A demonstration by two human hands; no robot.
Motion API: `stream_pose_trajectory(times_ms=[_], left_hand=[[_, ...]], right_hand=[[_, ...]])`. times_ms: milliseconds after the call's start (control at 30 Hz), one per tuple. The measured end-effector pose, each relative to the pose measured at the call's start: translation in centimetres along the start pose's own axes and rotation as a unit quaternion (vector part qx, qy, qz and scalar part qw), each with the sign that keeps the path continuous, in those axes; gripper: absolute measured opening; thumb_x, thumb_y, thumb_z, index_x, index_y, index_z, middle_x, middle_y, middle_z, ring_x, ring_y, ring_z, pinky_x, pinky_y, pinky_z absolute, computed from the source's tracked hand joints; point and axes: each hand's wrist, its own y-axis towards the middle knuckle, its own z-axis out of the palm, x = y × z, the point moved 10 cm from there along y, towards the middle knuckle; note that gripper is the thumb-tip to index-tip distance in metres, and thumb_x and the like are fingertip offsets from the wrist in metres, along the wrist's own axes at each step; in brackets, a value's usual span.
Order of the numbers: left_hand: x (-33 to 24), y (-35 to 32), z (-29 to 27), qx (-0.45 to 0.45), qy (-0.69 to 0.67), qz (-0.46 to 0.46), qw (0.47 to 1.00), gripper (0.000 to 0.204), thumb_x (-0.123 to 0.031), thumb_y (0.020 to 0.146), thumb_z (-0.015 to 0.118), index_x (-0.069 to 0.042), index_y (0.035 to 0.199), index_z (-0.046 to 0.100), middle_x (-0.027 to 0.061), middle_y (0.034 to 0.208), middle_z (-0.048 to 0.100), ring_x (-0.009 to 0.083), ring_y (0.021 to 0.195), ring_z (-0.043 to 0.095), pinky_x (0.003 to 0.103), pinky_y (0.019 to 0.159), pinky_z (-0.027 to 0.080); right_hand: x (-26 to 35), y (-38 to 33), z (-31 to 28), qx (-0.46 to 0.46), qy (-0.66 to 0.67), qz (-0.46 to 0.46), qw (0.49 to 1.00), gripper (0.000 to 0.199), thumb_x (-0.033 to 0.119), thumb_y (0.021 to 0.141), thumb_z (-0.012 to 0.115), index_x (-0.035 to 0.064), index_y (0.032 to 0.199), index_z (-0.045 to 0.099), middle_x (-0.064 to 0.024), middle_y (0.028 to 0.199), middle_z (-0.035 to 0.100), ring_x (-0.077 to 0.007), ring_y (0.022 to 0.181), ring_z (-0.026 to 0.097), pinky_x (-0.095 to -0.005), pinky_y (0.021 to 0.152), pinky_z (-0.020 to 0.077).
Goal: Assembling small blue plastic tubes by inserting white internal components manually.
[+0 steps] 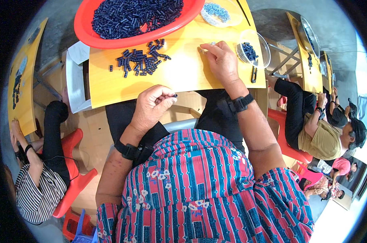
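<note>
**Small dark parts being handled at a yellow bench**

Here, a tiny dark piece (175, 95) is being pinched between the thumb and fingertips of the left hand (150, 108), which is being held curled just off the near edge of the bench (179, 77), above the lap. The right hand (220, 60) is being rested on the bench top, its fingers drawn together at a small pale item (202, 47); whether that item is actually being gripped cannot be told. Black straps are being worn on both wrists.

Between and beyond the hands, a loose heap of dark blue pieces (141, 61) is being kept on the bench. Behind it, many more of the same pieces are being held in a large red basin (86, 28). Just right of the right hand, a few are being held in a clear bowl (264, 50). Pale metal bits are being kept in a second clear dish (214, 13) at the far edge. Other people are being seated at neighbouring benches on both sides.
</note>
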Motion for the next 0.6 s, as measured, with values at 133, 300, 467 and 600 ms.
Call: stream_pose_trajectory(times_ms=[133,300,467,600], left_hand=[[0.3,-0.1,0.0,0.002,-0.005,-0.004,1.000,0.006,-0.004,0.083,0.066,-0.002,0.086,0.061,-0.0039,0.077,0.057,0.0025,0.067,0.048,0.018,0.061,0.042],[0.4,-0.1,0.0,0.004,-0.006,-0.005,1.000,0.006,-0.003,0.083,0.065,-0.002,0.087,0.061,-0.0038,0.077,0.057,0.0022,0.068,0.049,0.018,0.061,0.042],[0.3,-0.1,0.0,0.003,-0.003,-0.009,1.000,0.006,-0.004,0.083,0.065,-0.002,0.087,0.061,-0.0038,0.077,0.057,0.0022,0.068,0.049,0.018,0.061,0.041],[0.0,-0.1,-0.1,0.001,-0.001,-0.001,1.000,0.006,-0.004,0.083,0.065,-0.002,0.086,0.061,-0.0036,0.077,0.057,0.0025,0.067,0.049,0.019,0.060,0.041]], right_hand=[[0.5,0.6,0.9,0.023,-0.046,-0.026,0.998,0.015,0.010,0.079,0.064,0.0144,0.090,0.072,-0.0069,0.078,0.058,-0.0243,0.070,0.061,-0.0342,0.062,0.0499],[0.3,0.7,1.2,0.027,-0.053,-0.022,0.998,0.012,0.011,0.078,0.064,0.0145,0.087,0.072,-0.0056,0.080,0.060,-0.0242,0.071,0.061,-0.0338,0.063,0.0505],[0.9,0.7,1.2,0.032,-0.064,-0.042,0.997,0.009,0.011,0.079,0.064,0.0137,0.084,0.071,-0.0047,0.080,0.061,-0.0246,0.072,0.063,-0.0340,0.063,0.0511],[1.1,0.6,1.5,0.044,-0.081,-0.050,0.994,0.009,0.011,0.078,0.064,0.0130,0.083,0.071,-0.0038,0.081,0.062,-0.0244,0.073,0.063,-0.0342,0.064,0.0515]])
